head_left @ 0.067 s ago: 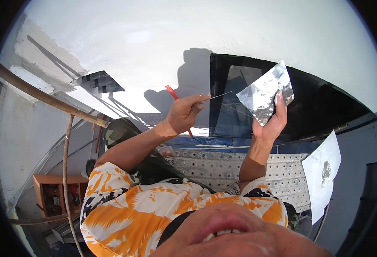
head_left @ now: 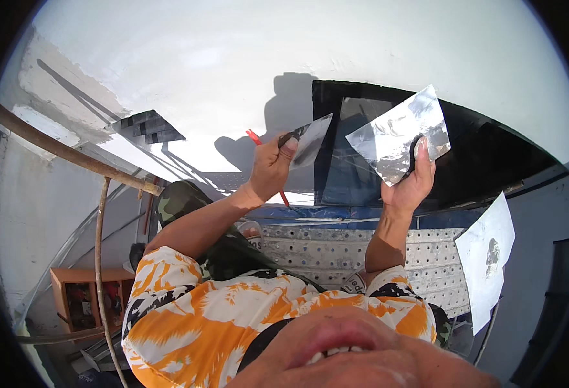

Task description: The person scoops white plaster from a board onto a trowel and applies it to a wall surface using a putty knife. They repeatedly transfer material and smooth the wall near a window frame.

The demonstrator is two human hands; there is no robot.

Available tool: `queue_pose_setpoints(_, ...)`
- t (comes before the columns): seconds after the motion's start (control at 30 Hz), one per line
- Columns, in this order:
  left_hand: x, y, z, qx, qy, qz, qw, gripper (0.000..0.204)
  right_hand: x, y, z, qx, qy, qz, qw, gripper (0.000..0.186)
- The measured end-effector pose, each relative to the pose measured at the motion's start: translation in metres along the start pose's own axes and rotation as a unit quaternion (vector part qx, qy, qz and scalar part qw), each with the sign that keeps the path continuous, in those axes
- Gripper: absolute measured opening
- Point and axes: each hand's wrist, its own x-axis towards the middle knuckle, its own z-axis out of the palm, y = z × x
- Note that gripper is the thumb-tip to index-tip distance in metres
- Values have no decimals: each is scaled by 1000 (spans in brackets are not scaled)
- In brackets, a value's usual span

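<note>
My left hand [head_left: 271, 169] is closed on a thin metal putty scraper [head_left: 313, 141], thumb pressed on the dark part at its base. The blade tilts up to the right, its flat face showing. A red stick-like thing [head_left: 254, 136] runs behind this hand; whether the hand touches it I cannot tell. To the right, my right hand [head_left: 413, 178] grips a shiny, roughly square metal plate [head_left: 397, 132] by its lower right side, thumb on top at a dark spot. Pale and dark smears cover the plate. Scraper and plate are apart, in front of the wall.
A pale wall [head_left: 200, 58] rises ahead, with a dark opening [head_left: 484, 149] at the right. Below lies a perforated metal platform [head_left: 304, 252]. A white sheet [head_left: 488, 255] stands at the right. Wooden poles [head_left: 71, 152] and an orange-brown cabinet [head_left: 77, 278] are at the left.
My left hand has turned the scraper from edge-on to showing its flat face. The plate in my right hand has tilted slightly and shifted a little to the left at its left corner.
</note>
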Motion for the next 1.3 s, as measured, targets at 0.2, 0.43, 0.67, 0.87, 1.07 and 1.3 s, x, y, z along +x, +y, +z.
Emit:
queue_pose_setpoints(0.2,32,-9,0,-490,-70,-226,839,37,-6,26,10,-518,-422,-179,722,64)
queue_pose_setpoints(0.43,47,-17,22,-496,-73,-286,817,34,-1,-23,-34,-675,-387,-111,618,51)
queue_pose_setpoints(0.67,61,-6,41,-538,-62,-197,817,41,-19,-110,-99,-416,-122,354,828,55)
queue_pose_setpoints(0.87,75,-11,78,-458,1,-263,849,41,-57,-105,-150,-262,52,280,922,55)
queue_pose_setpoints(1.07,90,0,106,-96,-50,-76,991,45,-51,-97,-230,-185,276,77,940,28)
queue_pose_setpoints(1.3,140,76,215,-234,-174,-184,939,44,-46,-75,-274,-225,304,151,913,23)
